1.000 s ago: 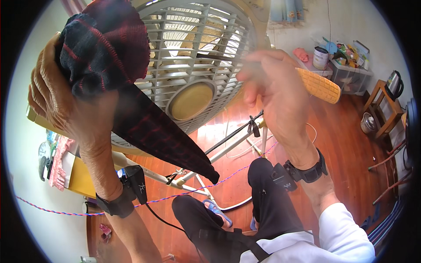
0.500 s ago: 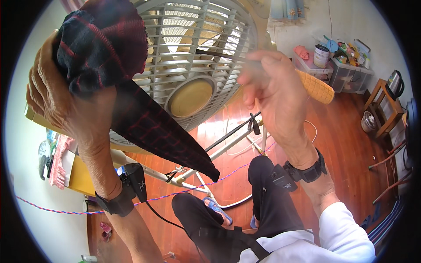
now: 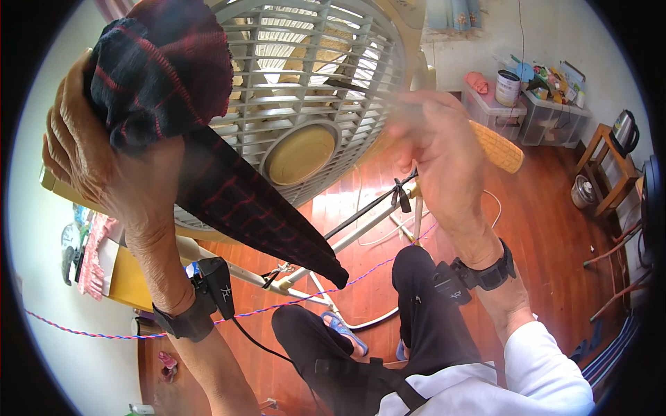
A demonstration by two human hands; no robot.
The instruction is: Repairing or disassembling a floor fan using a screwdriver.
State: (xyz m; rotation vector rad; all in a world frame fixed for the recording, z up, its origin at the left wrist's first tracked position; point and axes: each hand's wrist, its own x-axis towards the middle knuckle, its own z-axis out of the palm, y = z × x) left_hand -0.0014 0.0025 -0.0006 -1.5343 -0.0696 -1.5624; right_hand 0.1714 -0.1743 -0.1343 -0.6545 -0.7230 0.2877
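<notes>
A dark checked cloth (image 3: 159, 76) with thin red lines is bunched at the top left, and a long tapering part (image 3: 257, 201) of it hangs down toward my knees. My left hand (image 3: 104, 139) is closed round the bunched cloth, in front of the fan's left side. The large fan (image 3: 302, 154) has a pale slatted grille and a yellowish round hub. In my right hand (image 3: 440, 132), blurred by motion, is a tool with a thin dark shaft (image 3: 350, 87) and a yellow grid-patterned handle (image 3: 499, 147). The shaft's tip lies before the grille; whether it touches cannot be told.
A pale tubular stand (image 3: 347, 243) supports the fan, and a twisted red-and-blue cord (image 3: 291, 303) runs across below. Clear plastic boxes (image 3: 555, 118) stand at the far right, near a wooden stool (image 3: 603, 166) with a kettle (image 3: 624, 132). My knees (image 3: 423, 277) are below the cloth.
My right hand has shifted slightly down, and the tool's dark tip has moved right along the grille. My left hand and the cloth are nearly still.
</notes>
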